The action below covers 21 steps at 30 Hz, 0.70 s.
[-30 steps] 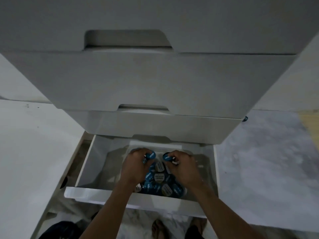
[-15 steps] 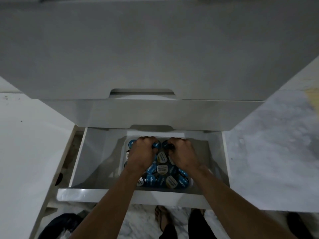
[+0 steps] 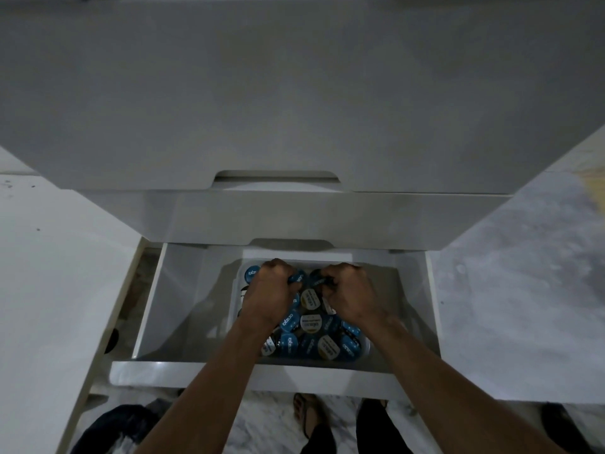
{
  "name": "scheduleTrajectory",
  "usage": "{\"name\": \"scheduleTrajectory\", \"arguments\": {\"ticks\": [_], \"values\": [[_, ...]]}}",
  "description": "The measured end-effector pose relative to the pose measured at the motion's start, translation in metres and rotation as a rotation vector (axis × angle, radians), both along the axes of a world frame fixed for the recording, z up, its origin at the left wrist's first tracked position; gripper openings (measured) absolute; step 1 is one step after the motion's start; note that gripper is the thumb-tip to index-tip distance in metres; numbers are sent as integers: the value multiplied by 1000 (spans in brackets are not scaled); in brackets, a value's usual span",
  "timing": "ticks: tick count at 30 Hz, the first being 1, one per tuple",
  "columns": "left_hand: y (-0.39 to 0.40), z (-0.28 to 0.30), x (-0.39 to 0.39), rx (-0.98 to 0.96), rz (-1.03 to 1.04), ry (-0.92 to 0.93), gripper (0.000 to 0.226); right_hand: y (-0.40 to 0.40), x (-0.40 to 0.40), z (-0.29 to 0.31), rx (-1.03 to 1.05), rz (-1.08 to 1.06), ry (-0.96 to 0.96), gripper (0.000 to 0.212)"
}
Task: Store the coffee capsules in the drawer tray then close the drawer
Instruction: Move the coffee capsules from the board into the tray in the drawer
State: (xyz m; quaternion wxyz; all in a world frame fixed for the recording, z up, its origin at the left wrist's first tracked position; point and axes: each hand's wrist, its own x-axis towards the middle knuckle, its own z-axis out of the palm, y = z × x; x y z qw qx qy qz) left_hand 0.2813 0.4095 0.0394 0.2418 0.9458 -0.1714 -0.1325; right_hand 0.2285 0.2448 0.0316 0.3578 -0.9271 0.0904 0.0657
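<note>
Drawer (image 3: pixel 209 371) open, bottom of cabinet. Capsules (image 3: pixel 311 326) heaped in tray (image 3: pixel 236 283) inside.
Left hand (image 3: pixel 268 298), right hand (image 3: pixel 350 298): fingers curled, each pinching blue capsule at tray's far end.
Risk: heap stands proud; loose capsule may spill or jam drawer on closing.

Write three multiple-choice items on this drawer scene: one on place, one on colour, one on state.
1. Where do the capsules lie?
A. on the floor
B. in the tray inside the drawer
C. on top of the cabinet

2. Most capsule lids are
A. red
B. green
C. blue

3. The drawer is
A. open
B. closed
C. taken out

Key: 1 B, the tray's rim surrounds them within the drawer walls. 2 C, blue lids outnumber the pale ones. 3 A, it is pulled out, with the left hand and right hand reaching in, each gripping a capsule.
</note>
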Motion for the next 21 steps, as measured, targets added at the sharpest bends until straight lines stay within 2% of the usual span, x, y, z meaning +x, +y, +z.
{"name": "scheduleTrajectory", "arguments": {"ticks": [6,11,14,17,21], "values": [[5,2,0,-9,-5,-29,15,4,1,1,20,-11,-11,28],[9,15,-8,-49,25,-54,14,-5,-16,25,88,-114,-64,25],[-1,32,-21,-120,57,-90,17,-15,-38,43,163,-194,-109,33],[-18,50,-39,-196,-17,-135,14,-33,-62,61,209,-277,-189,33],[-57,71,-65,-318,-1,-162,28,-67,-94,83,247,-368,-255,33]]}}
